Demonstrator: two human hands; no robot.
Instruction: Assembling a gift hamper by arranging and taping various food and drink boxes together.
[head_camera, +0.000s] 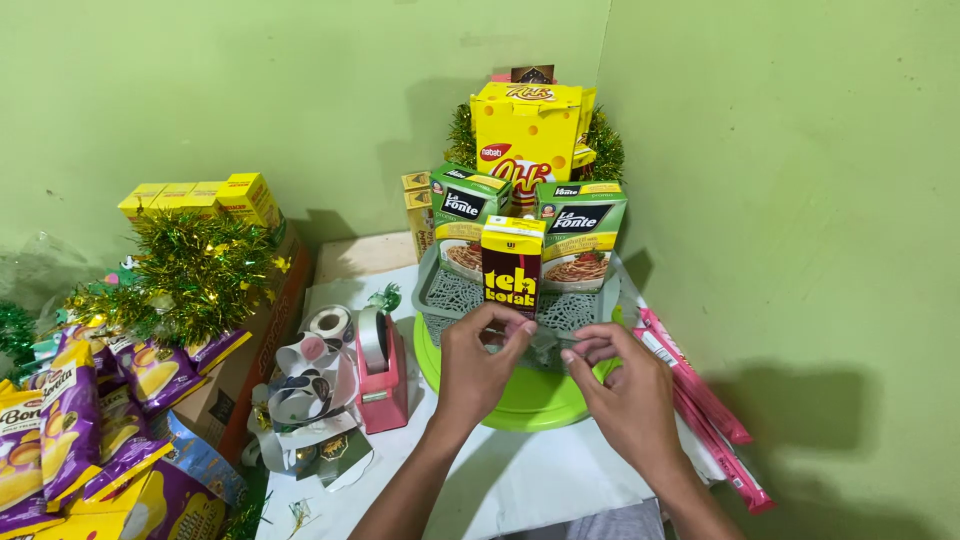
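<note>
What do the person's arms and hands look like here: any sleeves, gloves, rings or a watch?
Both arms are bare as far as the frame shows, with no sleeves in view. The left hand and right hand wear no gloves, and no ring, watch or bracelet shows on fingers or wrists. Nails look short and unpainted.

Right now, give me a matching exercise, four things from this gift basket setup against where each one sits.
Things:
1. dark drink carton
2. pink tape dispenser
3. big yellow box
4. pink packets

Places:
A. back of the basket, highest
B. left of the green tray
C. front of the basket, above the hands
D. by the right wall

Pairs: 1-C, 2-B, 3-A, 4-D
</note>
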